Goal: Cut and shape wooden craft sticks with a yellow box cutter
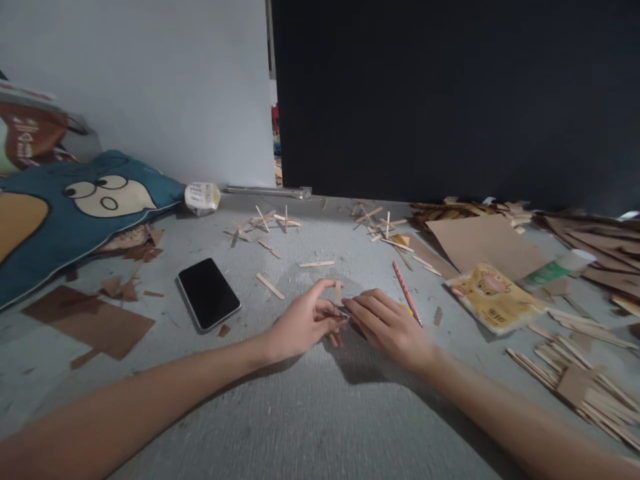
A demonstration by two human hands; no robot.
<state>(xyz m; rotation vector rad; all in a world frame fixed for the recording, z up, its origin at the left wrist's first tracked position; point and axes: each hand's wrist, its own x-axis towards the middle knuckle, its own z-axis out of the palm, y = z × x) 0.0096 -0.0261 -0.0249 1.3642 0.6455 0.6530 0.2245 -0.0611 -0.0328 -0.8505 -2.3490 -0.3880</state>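
Between the fingers and thumb of my left hand (303, 320) a short wooden craft stick (338, 291) stands upright. My right hand (393, 327) is closed on a thin tool with a dark tip (344, 309) that looks like a cutter; the fingers cover most of it. The tip points at my left fingers, close to the stick. A bit of yellow shows behind the right hand, and I cannot tell if it belongs to the tool. Just beyond the hands lie two loose craft sticks (270, 286). A red patterned pencil (407, 293) lies right of my right hand.
Sticks joined into small standing frames (273, 219) sit at the back. A phone (209, 295) and brown cardboard (90, 320) lie left, near a blue cushion (100, 207). On the right are a yellow packet (493, 297), a glue stick (560, 268) and bundled craft sticks (580, 383).
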